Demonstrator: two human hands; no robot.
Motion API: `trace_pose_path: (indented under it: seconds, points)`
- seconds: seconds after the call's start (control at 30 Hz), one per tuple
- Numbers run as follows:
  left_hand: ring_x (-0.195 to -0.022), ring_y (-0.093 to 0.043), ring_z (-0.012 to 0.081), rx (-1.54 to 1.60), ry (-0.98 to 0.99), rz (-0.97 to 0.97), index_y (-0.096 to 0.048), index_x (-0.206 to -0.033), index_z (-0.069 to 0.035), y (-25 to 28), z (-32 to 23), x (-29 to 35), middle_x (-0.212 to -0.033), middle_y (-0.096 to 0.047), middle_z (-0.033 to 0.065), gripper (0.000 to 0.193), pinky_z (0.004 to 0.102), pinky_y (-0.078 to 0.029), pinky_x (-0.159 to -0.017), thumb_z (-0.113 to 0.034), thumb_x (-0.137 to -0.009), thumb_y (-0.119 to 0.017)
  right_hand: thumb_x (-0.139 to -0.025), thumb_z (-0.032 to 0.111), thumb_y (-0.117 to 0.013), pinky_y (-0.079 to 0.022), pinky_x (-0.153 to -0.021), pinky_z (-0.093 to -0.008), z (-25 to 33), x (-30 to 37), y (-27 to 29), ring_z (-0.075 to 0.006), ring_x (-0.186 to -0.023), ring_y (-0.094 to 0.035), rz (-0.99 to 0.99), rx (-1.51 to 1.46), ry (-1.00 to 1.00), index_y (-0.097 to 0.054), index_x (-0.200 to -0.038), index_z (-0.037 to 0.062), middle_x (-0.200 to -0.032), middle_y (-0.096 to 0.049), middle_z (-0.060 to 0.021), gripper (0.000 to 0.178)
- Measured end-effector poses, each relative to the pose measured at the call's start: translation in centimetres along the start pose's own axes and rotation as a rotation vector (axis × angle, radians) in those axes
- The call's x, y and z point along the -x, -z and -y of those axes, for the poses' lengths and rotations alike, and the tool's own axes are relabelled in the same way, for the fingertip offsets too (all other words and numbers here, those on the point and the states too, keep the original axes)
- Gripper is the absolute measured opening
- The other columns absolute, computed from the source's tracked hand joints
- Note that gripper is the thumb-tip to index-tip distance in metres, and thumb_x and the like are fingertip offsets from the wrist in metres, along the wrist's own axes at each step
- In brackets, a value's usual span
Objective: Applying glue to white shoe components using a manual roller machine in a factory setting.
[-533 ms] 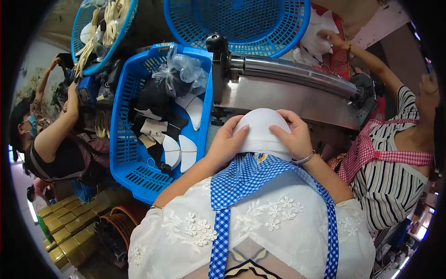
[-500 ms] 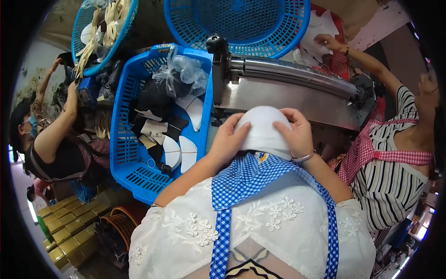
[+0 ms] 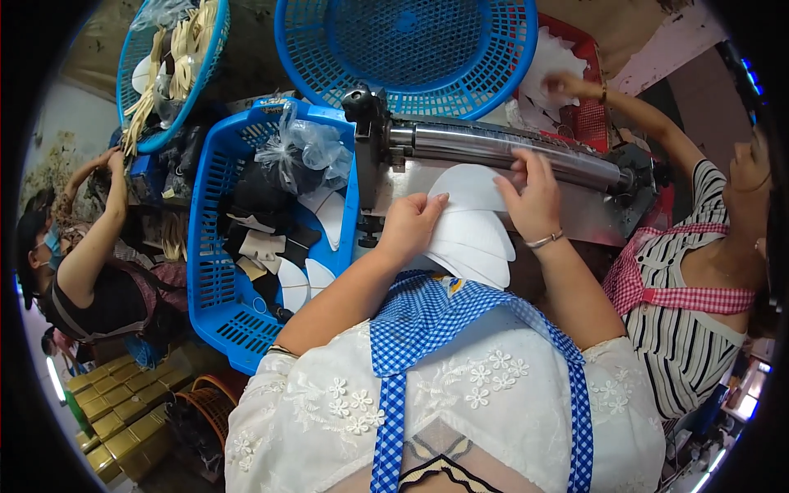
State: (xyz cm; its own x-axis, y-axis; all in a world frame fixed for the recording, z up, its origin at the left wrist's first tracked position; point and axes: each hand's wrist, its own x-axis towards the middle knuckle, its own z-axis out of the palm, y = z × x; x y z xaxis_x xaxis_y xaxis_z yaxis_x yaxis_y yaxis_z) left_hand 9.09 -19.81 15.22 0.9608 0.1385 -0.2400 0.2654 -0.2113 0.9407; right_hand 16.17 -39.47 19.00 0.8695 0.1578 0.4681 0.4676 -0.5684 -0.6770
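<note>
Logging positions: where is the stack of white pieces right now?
Head view, centre: white stack between left hand and right hand, just below the metal roller.

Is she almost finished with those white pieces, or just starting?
Mid-way, it seems. In hand: the left hand steadies a stack of white curved pieces while the right hand presses the top one toward the metal roller. Left: the stack, plus more pieces in the blue crate. Finished ones aren't clearly visible.

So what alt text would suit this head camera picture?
Two bare hands, left hand and right hand, press a stack of white curved pieces against a metal roller machine. A blue basket of black and white pieces sits left.
</note>
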Motion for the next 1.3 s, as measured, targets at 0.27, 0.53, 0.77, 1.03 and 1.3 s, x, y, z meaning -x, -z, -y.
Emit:
trace_pose_path:
  seconds: [0.27,0.53,0.77,1.03,1.3]
  points:
    - [-0.05,-0.054,0.0316,-0.533,-0.24,-0.119,-0.063,-0.067,0.004,0.5,-2.0,-4.4,-0.059,-0.056,0.0196,0.052,0.0412,-0.044,-0.053,-0.046,-0.084,-0.06,-0.082,0.023,-0.062,-0.046,-0.079,-0.0428,-2.7,-11.0,-3.8,-0.035,-0.093,-0.059,0.693,0.356,-0.125,-0.062,-0.099,0.0012,-0.096,-0.063,-0.0176,0.028]
    - [-0.078,-0.063,0.0368,-0.192,-0.277,-0.012,-0.061,-0.097,0.001,3.1,1.4,-2.0,-0.086,-0.064,0.0228,0.036,0.0426,-0.049,-0.068,-0.031,-0.081,-0.066,-0.069,0.006,-0.062,-0.046,-0.066,-0.0369,1.1,-4.0,-0.2,-0.0253,-0.076,-0.056,0.409,0.005,0.592,-0.062,-0.075,0.0102,-0.076,-0.055,-0.0056,0.008]
    - [-0.055,-0.057,0.0258,-0.447,-0.221,-0.206,-0.063,-0.081,0.003,1.9,-0.5,-0.6,-0.065,-0.06,0.0169,0.033,0.036,-0.046,-0.055,-0.029,-0.08,-0.069,-0.072,0.013,-0.065,-0.046,-0.066,-0.0337,0.3,-2.7,-1.7,-0.0232,-0.076,-0.054,0.052,0.283,0.584,-0.065,-0.082,0.0098,-0.076,-0.055,-0.0055,0.01]
    - [-0.052,-0.055,0.0317,-0.544,-0.25,-0.351,-0.056,-0.063,0.001,0.6,-1.5,-5.0,-0.058,-0.057,0.017,0.048,0.0401,-0.044,-0.053,-0.043,-0.079,-0.067,-0.089,0.039,-0.05,-0.046,-0.074,-0.0407,-4.1,-12.6,-7.2,-0.0303,-0.078,-0.062,0.751,0.293,0.024,-0.067,-0.088,0.0011,-0.084,-0.066,-0.0158,0.042]
    - [-0.073,-0.063,0.034,-0.374,-0.286,-0.093,-0.063,-0.084,-0.002,2.6,-0.4,-3.0,-0.078,-0.065,0.018,0.034,0.0417,-0.048,-0.063,-0.034,-0.076,-0.071,-0.076,0.011,-0.061,-0.048,-0.071,-0.038,-2.3,-9.7,-4.7,-0.0287,-0.079,-0.06,0.221,0.099,0.305,-0.065,-0.088,0.0044,-0.086,-0.063,-0.0119,0.015]
